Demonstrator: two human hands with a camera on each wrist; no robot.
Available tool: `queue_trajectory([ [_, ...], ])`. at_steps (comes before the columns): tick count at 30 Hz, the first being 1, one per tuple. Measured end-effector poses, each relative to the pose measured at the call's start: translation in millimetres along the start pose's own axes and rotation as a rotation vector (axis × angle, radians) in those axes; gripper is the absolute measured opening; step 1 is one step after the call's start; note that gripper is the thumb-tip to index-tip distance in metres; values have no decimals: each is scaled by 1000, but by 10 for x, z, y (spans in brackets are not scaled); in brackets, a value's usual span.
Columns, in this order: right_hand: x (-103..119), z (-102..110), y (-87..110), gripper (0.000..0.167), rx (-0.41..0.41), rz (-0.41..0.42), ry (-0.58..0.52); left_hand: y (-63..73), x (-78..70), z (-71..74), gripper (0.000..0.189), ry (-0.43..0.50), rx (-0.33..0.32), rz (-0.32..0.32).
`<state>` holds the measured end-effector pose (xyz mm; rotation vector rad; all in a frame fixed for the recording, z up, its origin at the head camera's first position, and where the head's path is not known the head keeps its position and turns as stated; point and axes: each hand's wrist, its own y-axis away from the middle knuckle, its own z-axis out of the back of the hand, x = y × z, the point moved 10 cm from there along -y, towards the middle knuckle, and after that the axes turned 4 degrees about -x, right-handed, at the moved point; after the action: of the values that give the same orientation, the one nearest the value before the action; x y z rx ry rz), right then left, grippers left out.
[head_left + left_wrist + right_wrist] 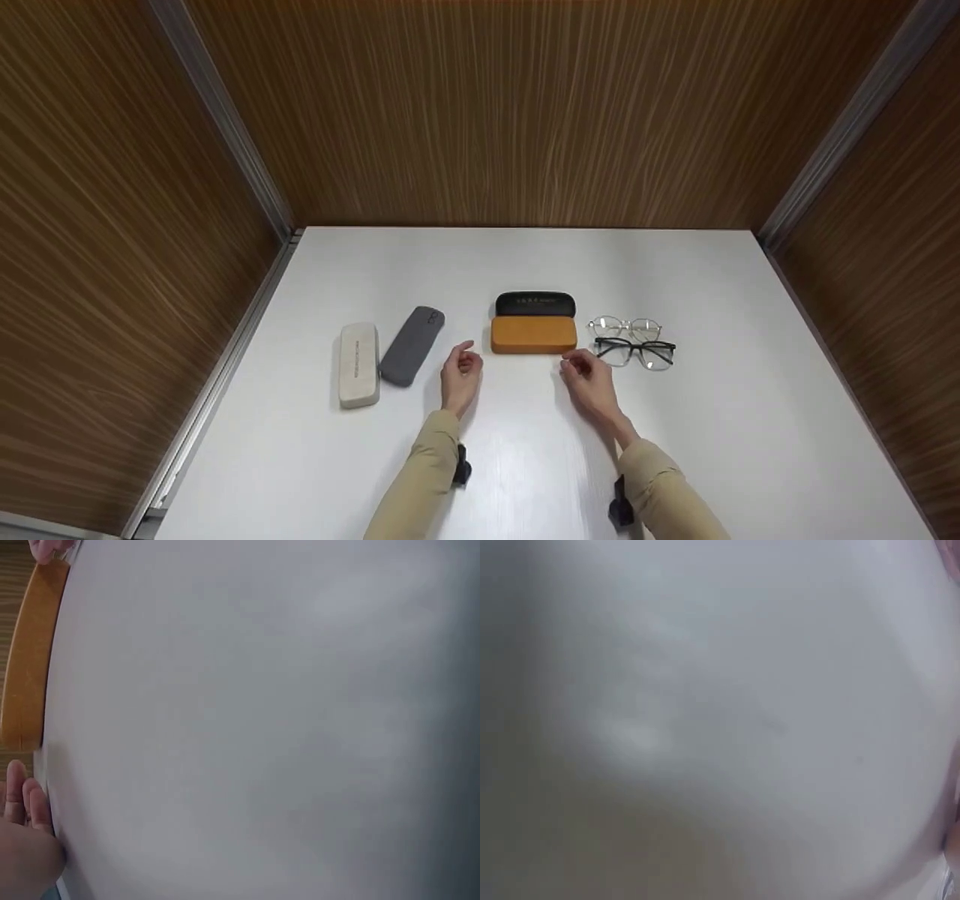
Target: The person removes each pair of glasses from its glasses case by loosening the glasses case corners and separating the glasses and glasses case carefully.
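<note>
An orange glasses case lies between my hands, also in the left wrist view at upper left. Directly behind it is a black case-shaped piece with pale lettering. My left hand rests to the case's left, near the table, fingers loosely bent around nothing. At the case's front right corner, my right hand has loosely curled fingers, the fingertips right at the edge. Just beyond that hand lie black-framed glasses and thin metal-framed glasses. The right wrist view shows mostly blurred tabletop.
Left of my left hand lie a grey glasses case, set at a slant, and a cream glasses case. The white table meets wood-grain panels at the back and sides.
</note>
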<state>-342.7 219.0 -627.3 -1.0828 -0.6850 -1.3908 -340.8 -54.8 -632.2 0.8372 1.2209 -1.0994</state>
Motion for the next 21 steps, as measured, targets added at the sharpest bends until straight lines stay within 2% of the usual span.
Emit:
queue_trajectory([
  [6,112,5,-36,8,25,6,-1,31,-31,338,28,27,-198,54],
  [10,232,-63,-72,6,56,26,2,82,-85,579,29,25,-369,54],
  [14,339,-184,-105,8,102,32,-25,125,-107,787,37,82,-532,34],
  [16,384,-263,-118,10,135,26,-42,143,-100,862,43,135,-585,39],
  [18,432,-360,-126,14,178,18,-52,160,-74,926,47,149,-626,68],
  [21,519,-526,-110,21,267,12,-53,185,-26,1002,51,113,-664,128],
])
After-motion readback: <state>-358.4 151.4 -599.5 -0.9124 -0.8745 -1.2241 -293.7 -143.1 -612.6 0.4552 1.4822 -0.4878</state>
